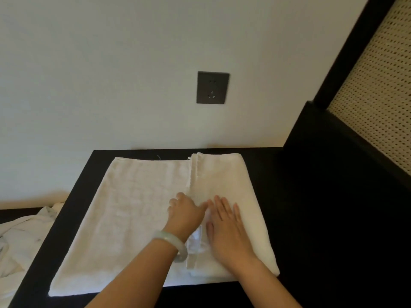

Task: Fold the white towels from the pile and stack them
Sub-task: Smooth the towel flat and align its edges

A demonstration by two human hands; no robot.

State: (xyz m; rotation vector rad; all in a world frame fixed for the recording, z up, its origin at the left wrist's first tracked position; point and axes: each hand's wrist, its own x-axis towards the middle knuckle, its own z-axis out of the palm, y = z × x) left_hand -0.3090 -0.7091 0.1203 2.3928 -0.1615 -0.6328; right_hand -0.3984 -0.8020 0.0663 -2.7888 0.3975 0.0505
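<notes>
White towel [138,207] lies spread flat on the black desk [311,218], its right part folded over towards the middle so that the hem of the flap runs from the far edge to the near edge. The right hand [226,230] lies flat on this folded flap, palm down, fingers straight and slightly spread, pressing the cloth. The left hand [185,213], with a pale bracelet [175,243] at the wrist, rests knuckles up at the flap's hem, just beside the right hand. Its fingers are curled down onto the towel, and whether they pinch the hem or only press it cannot be told. A small sewn label [195,238] shows between the two wrists. A crumpled pile of white towels [20,236] lies off the desk's left edge. A dark wall socket [212,87] sits on the wall behind.
</notes>
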